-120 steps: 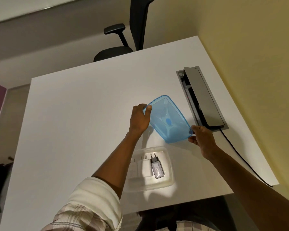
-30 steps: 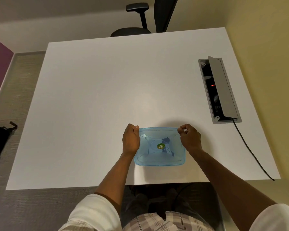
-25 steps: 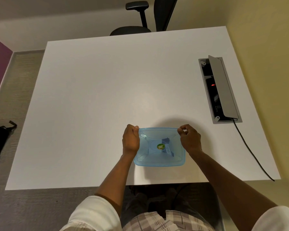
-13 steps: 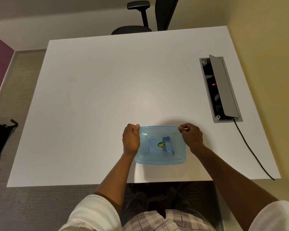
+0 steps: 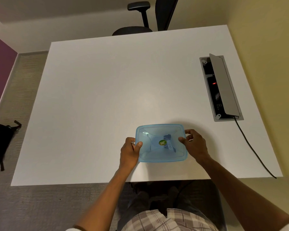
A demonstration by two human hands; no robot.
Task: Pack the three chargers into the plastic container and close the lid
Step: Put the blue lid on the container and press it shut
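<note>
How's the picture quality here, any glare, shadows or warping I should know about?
Head view: sharp overall; wide-angle warping splays the white table edges outward. A soft bright patch sits mid-table, with a faint shadow behind the blue lid. Contents show only dimly through the lid. Left hand and right hand are evenly lit.

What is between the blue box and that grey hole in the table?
In the head view, only the right hand gripping the blue lid, then bare white table up to the grey socket hatch.
</note>
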